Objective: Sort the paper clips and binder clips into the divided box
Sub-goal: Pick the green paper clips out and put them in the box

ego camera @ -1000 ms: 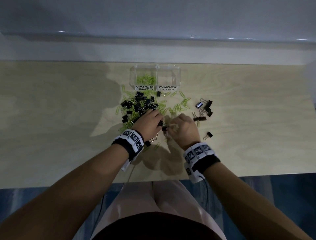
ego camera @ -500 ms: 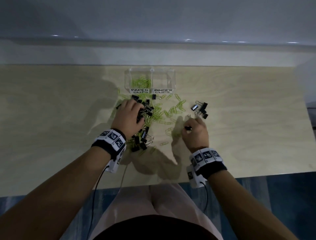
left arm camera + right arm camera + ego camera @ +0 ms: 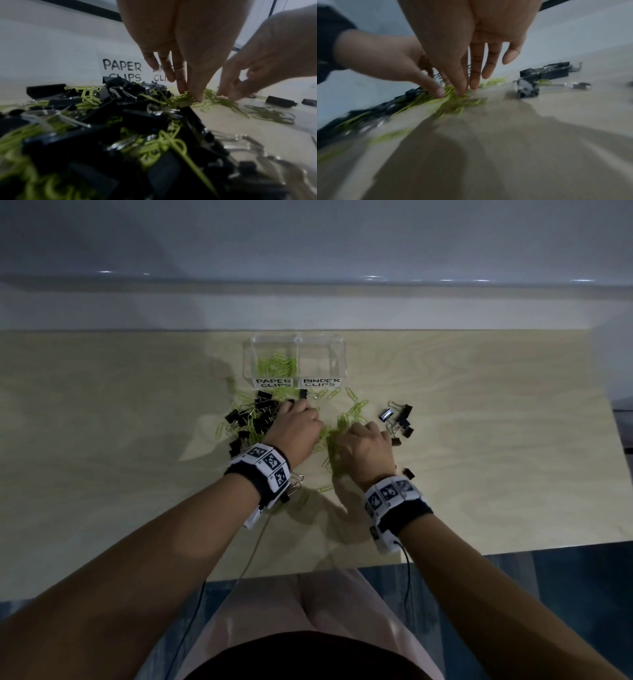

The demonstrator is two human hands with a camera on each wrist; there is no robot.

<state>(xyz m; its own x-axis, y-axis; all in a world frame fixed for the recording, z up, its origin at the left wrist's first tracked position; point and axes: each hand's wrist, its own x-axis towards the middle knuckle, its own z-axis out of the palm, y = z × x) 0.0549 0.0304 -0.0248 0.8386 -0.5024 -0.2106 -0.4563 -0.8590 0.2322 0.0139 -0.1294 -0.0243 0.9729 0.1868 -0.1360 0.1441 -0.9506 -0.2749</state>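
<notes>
Pinching at green paper clips [image 3: 337, 424] on the table [image 3: 479, 474], the left hand [image 3: 294, 429] and right hand [image 3: 364, 446] work close together. Black binder clips [image 3: 253, 419] lie mixed in, near the clear divided box [image 3: 294, 361].

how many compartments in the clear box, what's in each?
2. The left compartment of the divided box, labelled PAPER CLIPS, holds green paper clips. The right compartment, labelled BINDER CLIPS, looks empty. None seem hidden.
</notes>
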